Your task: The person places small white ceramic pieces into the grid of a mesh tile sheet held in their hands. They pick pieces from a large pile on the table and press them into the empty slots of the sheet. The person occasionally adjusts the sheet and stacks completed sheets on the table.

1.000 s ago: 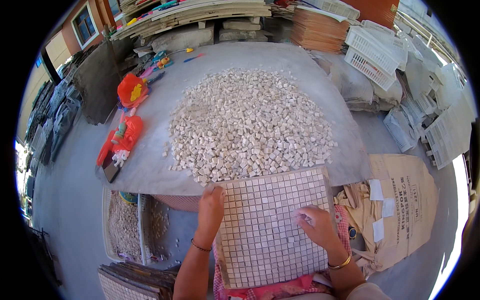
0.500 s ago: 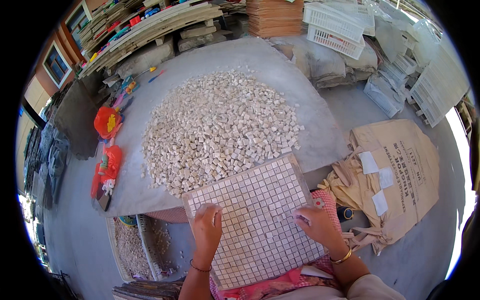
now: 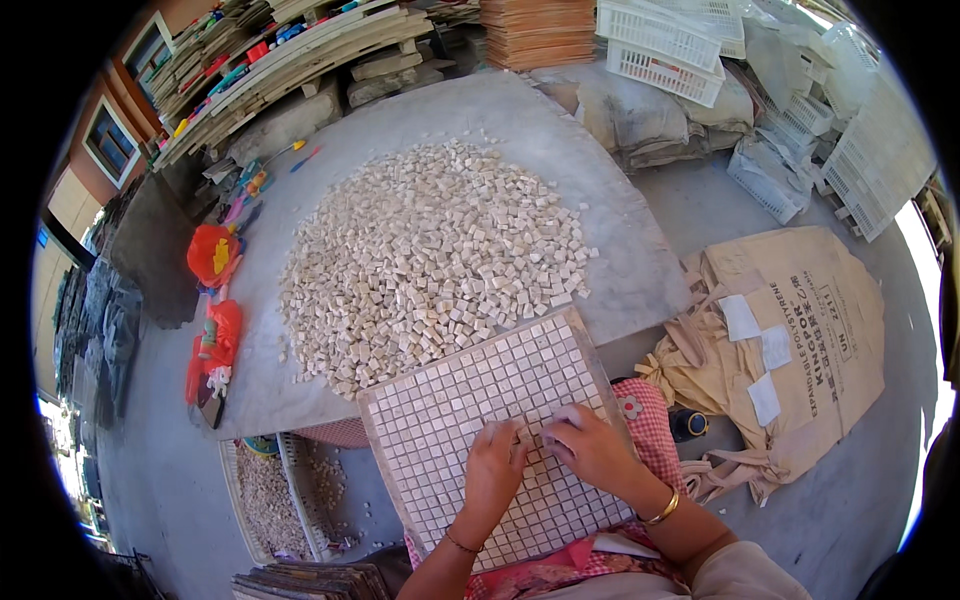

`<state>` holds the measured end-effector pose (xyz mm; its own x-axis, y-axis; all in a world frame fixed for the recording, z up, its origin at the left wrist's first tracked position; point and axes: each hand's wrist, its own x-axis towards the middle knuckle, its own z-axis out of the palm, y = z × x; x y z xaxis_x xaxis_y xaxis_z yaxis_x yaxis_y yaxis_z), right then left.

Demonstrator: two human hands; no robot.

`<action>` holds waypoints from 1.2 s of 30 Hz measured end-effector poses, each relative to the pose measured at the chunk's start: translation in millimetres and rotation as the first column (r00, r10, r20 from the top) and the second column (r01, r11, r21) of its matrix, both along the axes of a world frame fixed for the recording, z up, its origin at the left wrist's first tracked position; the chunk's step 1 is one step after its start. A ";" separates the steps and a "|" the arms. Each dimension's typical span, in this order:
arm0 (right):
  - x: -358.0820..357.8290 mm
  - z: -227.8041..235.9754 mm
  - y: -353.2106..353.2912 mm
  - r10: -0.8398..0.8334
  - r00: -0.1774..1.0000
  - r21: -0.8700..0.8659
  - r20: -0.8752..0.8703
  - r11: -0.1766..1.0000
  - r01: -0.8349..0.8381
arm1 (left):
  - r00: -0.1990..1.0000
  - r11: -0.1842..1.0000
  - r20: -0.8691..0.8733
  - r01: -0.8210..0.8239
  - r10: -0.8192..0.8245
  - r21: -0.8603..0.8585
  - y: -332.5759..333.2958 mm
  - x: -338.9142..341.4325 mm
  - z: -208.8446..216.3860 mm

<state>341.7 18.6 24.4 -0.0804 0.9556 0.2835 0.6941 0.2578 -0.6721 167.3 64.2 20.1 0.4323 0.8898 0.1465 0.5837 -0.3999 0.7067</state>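
A square frame (image 3: 597,366) filled with rows of small off-white stone tiles (image 3: 440,400) lies tilted across my lap, its far edge against the table. Over the right middle of the grid, my left hand (image 3: 495,465) has its fingers bent together at the tiles. Close beside it, my right hand (image 3: 592,450) is also closed, thumb and fingers pinched low over the rows. Whatever is between the fingertips of either hand is too small to make out. Beyond the frame, a wide heap of loose stone tiles (image 3: 430,260) covers the middle of the grey table (image 3: 640,270).
Red plastic bags and toys (image 3: 213,255) line the table's left edge. Below it stands a white crate (image 3: 240,500) of tile pieces. At right lie a large tan sack (image 3: 810,350) and a dark bottle (image 3: 688,425). White crates (image 3: 665,70) and stacked boards (image 3: 300,50) stand behind.
My left hand has moved right from the frame's left side, and my right hand has shifted left. They now sit close together over the grid. The view has shifted slightly.
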 end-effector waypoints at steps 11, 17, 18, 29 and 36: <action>9.7 0.8 -4.8 -0.040 0.955 -0.156 -0.293 0.988 -0.006 | 0.996 0.995 -0.024 0.080 -0.082 -0.055 16.9 2.9 15.0; 13.1 13.8 -8.9 -0.063 0.948 -0.092 -0.313 0.995 0.035 | 0.994 0.996 0.051 0.092 -0.092 -0.004 20.1 -6.4 14.3; 12.1 10.6 -8.9 -0.070 0.935 -0.090 -0.347 0.995 0.041 | 0.996 0.997 0.052 0.076 -0.077 0.025 21.8 -10.6 15.2; 15.5 5.7 -8.6 -0.080 0.922 -0.130 -0.379 0.991 0.032 | 0.610 0.794 0.605 -0.067 0.512 -0.605 55.3 -104.1 5.3; 13.5 3.0 -5.2 -0.065 0.914 -0.138 -0.401 0.990 0.010 | 0.871 0.888 0.184 -0.458 0.456 -0.033 99.2 -154.5 17.6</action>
<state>355.2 13.5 27.4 0.0508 0.9863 0.1568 0.3634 0.1280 -0.9228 12.7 163.4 37.7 -0.0568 0.9794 0.1936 0.5655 -0.1282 0.8147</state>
